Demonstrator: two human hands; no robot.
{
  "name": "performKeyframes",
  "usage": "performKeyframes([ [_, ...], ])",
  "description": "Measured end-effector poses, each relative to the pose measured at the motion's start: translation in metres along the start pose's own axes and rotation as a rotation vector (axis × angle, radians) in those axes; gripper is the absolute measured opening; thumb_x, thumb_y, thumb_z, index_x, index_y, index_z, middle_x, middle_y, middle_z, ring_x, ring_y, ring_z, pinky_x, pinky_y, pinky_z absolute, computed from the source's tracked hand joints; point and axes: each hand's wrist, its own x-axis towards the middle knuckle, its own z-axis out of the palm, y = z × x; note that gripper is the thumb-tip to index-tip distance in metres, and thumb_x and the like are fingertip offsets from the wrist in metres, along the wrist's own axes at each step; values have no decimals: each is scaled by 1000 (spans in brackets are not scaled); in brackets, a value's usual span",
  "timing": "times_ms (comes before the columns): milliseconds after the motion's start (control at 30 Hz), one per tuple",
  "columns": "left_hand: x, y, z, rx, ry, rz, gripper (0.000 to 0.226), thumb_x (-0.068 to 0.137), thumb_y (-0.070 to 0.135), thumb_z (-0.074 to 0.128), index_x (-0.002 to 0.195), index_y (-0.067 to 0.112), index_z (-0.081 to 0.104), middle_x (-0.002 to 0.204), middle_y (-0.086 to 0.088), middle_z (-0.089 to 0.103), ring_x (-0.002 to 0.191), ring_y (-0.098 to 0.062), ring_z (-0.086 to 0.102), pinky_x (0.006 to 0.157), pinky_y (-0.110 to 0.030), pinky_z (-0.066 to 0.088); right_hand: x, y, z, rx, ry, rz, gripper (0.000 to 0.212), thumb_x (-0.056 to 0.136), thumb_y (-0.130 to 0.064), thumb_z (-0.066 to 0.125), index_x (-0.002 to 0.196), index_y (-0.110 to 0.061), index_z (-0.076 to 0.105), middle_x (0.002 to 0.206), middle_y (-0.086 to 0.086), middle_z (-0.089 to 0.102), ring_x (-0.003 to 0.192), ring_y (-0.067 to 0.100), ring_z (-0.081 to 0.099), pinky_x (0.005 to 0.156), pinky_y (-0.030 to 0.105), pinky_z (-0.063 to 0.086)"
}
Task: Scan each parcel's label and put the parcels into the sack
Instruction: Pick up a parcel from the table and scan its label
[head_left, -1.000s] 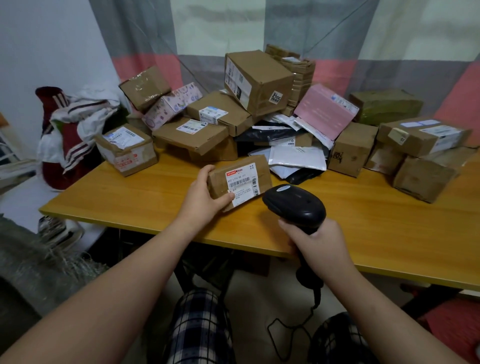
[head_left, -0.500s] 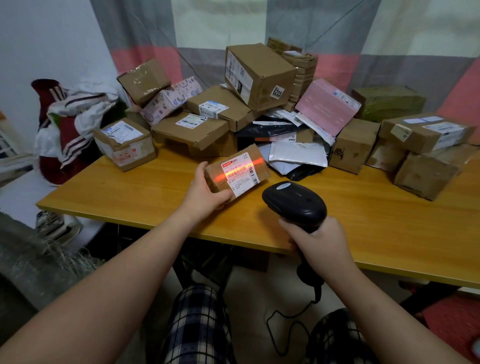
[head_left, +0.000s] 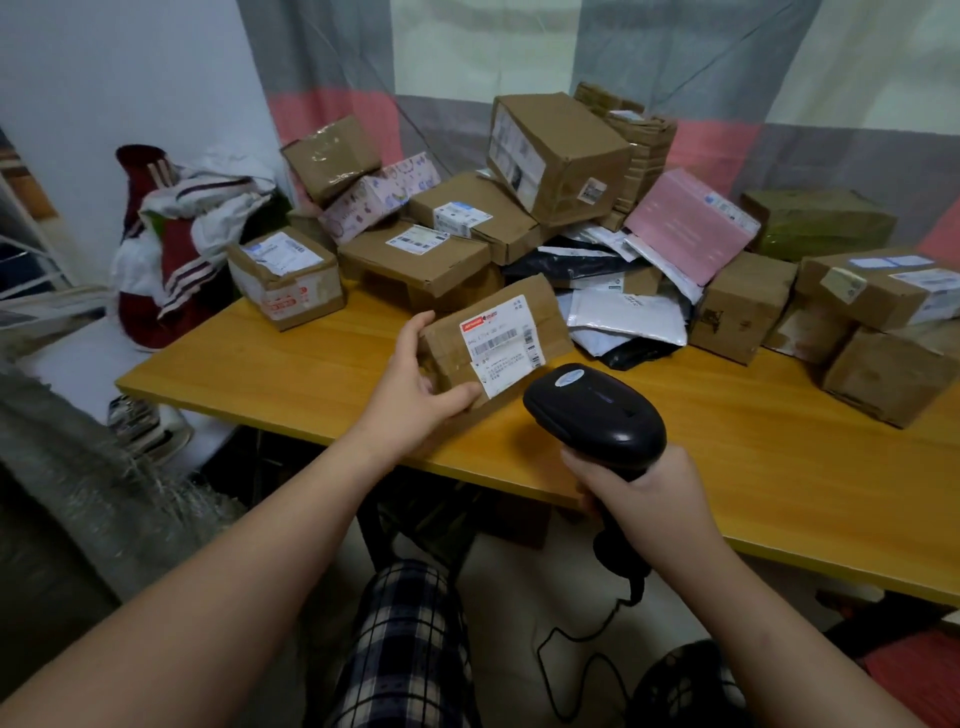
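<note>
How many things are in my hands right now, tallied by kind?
Cardboard parcel, held in the left hand: 1
Barcode scanner, gripped in the right hand: 1
Total: 2

We have 1 view, worn on the person's head. We look forward and down, close over the near edge of the table, across to the pile of parcels by the curtain.
</note>
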Motion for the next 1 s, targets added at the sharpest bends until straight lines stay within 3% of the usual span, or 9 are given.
performKeyframes([
  [67, -27, 3, -18, -39, 43, 38, 84, 75, 21, 80, 133, 48, 26, 123, 20, 45, 94, 9, 60, 76, -12, 52, -1, -12, 9, 25, -83, -48, 11, 73, -22, 77, 69, -21, 67, 60, 3, 67, 54, 12, 64, 54, 27, 53],
  [200, -80, -1, -65, -94, 182, 36, 85, 63, 40, 81, 129, 54, 30, 128, 10, 52, 100, -3, 63, 82, -26, 55, 3, -37, 50, -5, -286, -193, 18, 75, -14, 78, 65, -22, 65, 55, -7, 65, 51, 1, 60, 51, 14, 46],
  [333, -124, -28, -103, -140, 384, 94, 78, 73, 9, 78, 128, 44, 34, 127, 7, 50, 103, 1, 62, 75, -14, 53, 10, -53, 130, -10, -475, -283, 30, 75, -14, 80, 80, -38, 63, 69, -30, 66, 70, -13, 61, 61, 6, 44],
  [433, -162, -60, -132, -121, 580, 59, 79, 77, -4, 72, 136, 26, 30, 126, 8, 48, 105, 7, 58, 75, -7, 49, 5, -50, 202, -68, -619, -290, 27, 72, -26, 82, 91, -36, 65, 81, -28, 68, 83, -13, 61, 69, 7, 48],
  [700, -282, -144, -218, 222, 982, -258, 87, 76, 13, 78, 143, 28, 25, 141, -1, 39, 116, 13, 47, 88, -9, 45, -31, 20, 329, 2, -553, -228, 40, 73, -19, 83, 95, -37, 56, 91, -18, 62, 86, -15, 58, 71, 10, 49],
  [800, -306, -168, -240, 493, 865, -518, 89, 72, 28, 81, 142, 36, 27, 136, -1, 41, 116, -8, 45, 94, -29, 41, -37, 54, 346, -83, -444, -210, 51, 67, -12, 87, 98, -33, 53, 102, 6, 59, 96, 7, 56, 92, 35, 50],
  [867, -309, -183, -245, 682, 683, -703, 89, 74, 32, 79, 144, 33, 24, 128, -9, 43, 113, -25, 51, 90, -38, 46, -38, 73, 355, -117, -565, -2, 71, 66, -9, 87, 125, -22, 50, 127, 13, 52, 114, 10, 47, 101, 24, 43],
  [933, -311, -198, -247, 898, 390, -925, 84, 80, 37, 73, 146, 29, 22, 125, -11, 43, 111, -33, 52, 89, -41, 46, -41, 89, 365, -163, -709, 169, 74, 68, -10, 86, 132, -9, 49, 134, 14, 53, 118, 17, 50, 98, 29, 44],
  [1000, -320, -209, -250, 970, 120, -1170, 65, 89, 45, 58, 143, 28, 25, 127, -10, 43, 114, -33, 52, 88, -39, 45, -50, 97, 371, -176, -748, 244, 55, 71, -9, 83, 120, -5, 60, 114, 11, 64, 102, 19, 58, 84, 30, 46],
])
